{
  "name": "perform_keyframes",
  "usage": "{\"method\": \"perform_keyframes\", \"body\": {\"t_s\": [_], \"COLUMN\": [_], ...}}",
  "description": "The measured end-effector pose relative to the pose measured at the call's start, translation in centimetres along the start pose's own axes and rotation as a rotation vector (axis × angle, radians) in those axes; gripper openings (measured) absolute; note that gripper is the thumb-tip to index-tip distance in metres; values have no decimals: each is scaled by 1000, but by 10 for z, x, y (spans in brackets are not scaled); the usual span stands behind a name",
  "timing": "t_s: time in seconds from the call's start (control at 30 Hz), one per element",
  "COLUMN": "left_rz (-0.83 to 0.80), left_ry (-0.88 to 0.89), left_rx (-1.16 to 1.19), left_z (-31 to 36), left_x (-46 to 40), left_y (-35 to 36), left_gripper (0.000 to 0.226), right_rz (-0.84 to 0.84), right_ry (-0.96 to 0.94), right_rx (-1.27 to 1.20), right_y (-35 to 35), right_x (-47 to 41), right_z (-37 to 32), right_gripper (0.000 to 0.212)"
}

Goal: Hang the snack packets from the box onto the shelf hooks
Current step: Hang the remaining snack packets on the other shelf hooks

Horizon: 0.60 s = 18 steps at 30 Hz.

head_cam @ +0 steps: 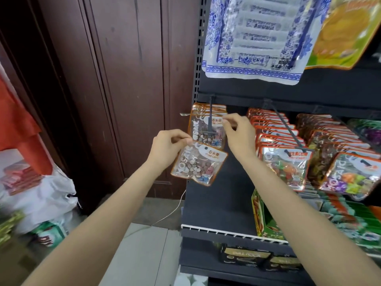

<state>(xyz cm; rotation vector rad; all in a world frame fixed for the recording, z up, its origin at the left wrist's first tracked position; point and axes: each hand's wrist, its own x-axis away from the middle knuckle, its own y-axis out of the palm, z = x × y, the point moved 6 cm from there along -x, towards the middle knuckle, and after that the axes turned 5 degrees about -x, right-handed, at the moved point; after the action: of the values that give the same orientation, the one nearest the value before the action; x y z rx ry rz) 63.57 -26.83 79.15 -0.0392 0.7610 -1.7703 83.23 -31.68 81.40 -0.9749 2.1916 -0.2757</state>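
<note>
My left hand (pixel 169 146) pinches the top left corner of a clear, orange-edged stone candy packet (pixel 199 165), which hangs tilted just below the leftmost shelf hook (pixel 210 118). Several matching packets (pixel 206 126) hang on that hook. My right hand (pixel 237 132) pinches the upper right edge of the front hanging packet. The box is not in view.
Two more hooks to the right carry rows of red-edged packets (pixel 282 162) and dark packets (pixel 350 174). Large blue-and-white bags (pixel 253 38) hang above. A lower shelf (pixel 233 234) holds green boxes. A dark wooden door (pixel 123 89) and white bags (pixel 39 203) stand at the left.
</note>
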Motion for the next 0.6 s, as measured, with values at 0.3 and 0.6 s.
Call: {"method": "perform_keyframes", "body": {"t_s": [0.3,0.6], "left_rz": [44,155], "left_ry": [-155,-179], "left_rx": [374,316], "left_z": [8,6], "left_x": [13,0], "left_y": [12,5], "left_gripper": [11,12], "right_rz": [-247,-184], "right_ry": [-95,-97], "right_rx": [-136,10], "right_y": [-21,-13], "right_x": [45,32], "right_z": [-22,-32], "right_gripper": [9,13]}}
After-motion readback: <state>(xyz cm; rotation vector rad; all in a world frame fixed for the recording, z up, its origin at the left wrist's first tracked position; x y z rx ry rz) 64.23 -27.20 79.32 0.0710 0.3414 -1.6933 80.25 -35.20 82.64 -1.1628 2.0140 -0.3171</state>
